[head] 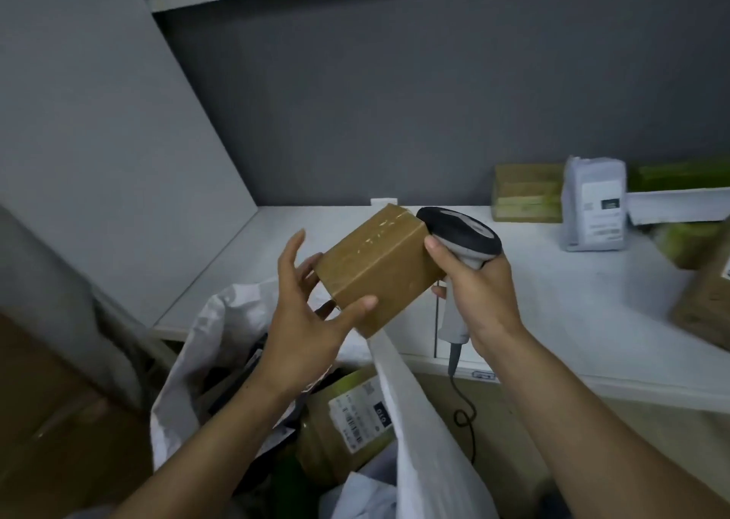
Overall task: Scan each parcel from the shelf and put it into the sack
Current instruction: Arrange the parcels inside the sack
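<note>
The left hand (304,321) pinches 1 brown box (379,269) above the white sack (426,439), while the right hand (482,297) grips a scanner (462,234) touching it.

One held box (379,269), one scanner (460,234). Below the left hand (304,321), one sack (418,439) shows one labelled parcel (347,420). Beyond the right hand (478,301) sit one grey mailer (594,206), two brown boxes (527,192).

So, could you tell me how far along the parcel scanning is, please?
Done: at least one labelled parcel lies in the sack. In hand: the left hand holds a cardboard box beside the scanner gripped by the right hand. Left: a grey mailer and a brown box, at least, on the shelf.
</note>
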